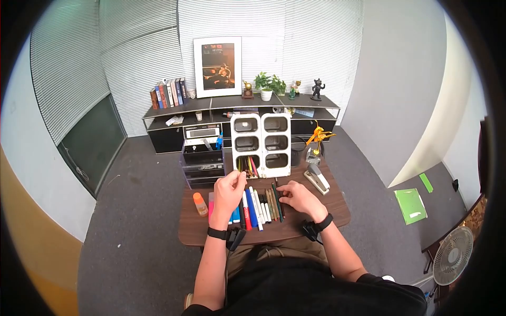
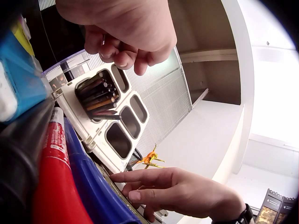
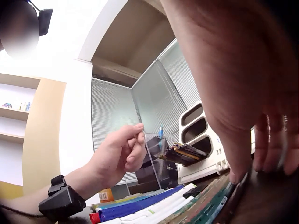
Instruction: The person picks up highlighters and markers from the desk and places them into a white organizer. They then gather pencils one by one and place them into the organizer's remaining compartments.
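Observation:
My left hand is raised over the left side of the row of pens, its fingers curled in and thumb against the index finger; nothing shows in its grasp. Behind it a white six-compartment organizer stands upright, with several pencils in its lower left compartment. My right hand lies low at the row's right end, fingers extended and fingertips touching the dark pencils. Left of these lie brown pencils, white pens, a blue marker and a red marker.
An orange-capped bottle stands at the table's left. A dark desk organizer is behind it. On the right are a grey stapler and an orange figurine. A low cabinet stands beyond the table.

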Available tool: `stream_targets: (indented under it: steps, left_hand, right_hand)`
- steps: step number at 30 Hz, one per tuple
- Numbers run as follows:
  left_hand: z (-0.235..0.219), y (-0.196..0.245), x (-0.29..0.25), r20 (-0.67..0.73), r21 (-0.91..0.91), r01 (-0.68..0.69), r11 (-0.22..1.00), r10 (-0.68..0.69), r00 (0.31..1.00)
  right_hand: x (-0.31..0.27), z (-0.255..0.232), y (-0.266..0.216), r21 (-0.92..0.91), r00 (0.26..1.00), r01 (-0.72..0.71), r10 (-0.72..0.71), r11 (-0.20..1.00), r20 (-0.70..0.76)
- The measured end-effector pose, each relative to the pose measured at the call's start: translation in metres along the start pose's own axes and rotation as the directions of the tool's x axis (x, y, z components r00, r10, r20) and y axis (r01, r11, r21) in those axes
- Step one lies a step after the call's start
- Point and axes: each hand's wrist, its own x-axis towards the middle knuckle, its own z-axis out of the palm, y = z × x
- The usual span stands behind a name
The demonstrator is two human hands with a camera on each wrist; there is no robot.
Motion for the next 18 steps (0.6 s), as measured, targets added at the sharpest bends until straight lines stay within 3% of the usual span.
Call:
stream_targets:
  steps: [7,9,12,18]
  left_hand:
    - [-0.001,-0.004,0.001,0.022,0.051,0.008,0.999,-0.009,1.000]
    - [-0.001,-0.004,0.001,0.023,0.049,0.012,0.999,-0.013,1.000]
    - [0.000,-0.002,0.000,0.015,0.039,0.011,0.999,-0.012,1.000]
    - [0.001,-0.002,-0.001,0.004,0.002,-0.005,1.000,0.005,1.000]
  right_hand:
    - [-0.004,-0.013,-0.015,-0.034,0.996,0.012,-0.009,0.999,0.087]
    - [-0.005,-0.015,-0.026,0.074,0.983,-0.140,0.130,0.987,0.128]
    - [-0.003,-0.008,-0.019,0.209,0.985,-0.149,0.127,0.967,0.115]
    - [-0.003,-0.012,-0.027,0.219,0.979,-0.176,0.149,0.960,0.136]
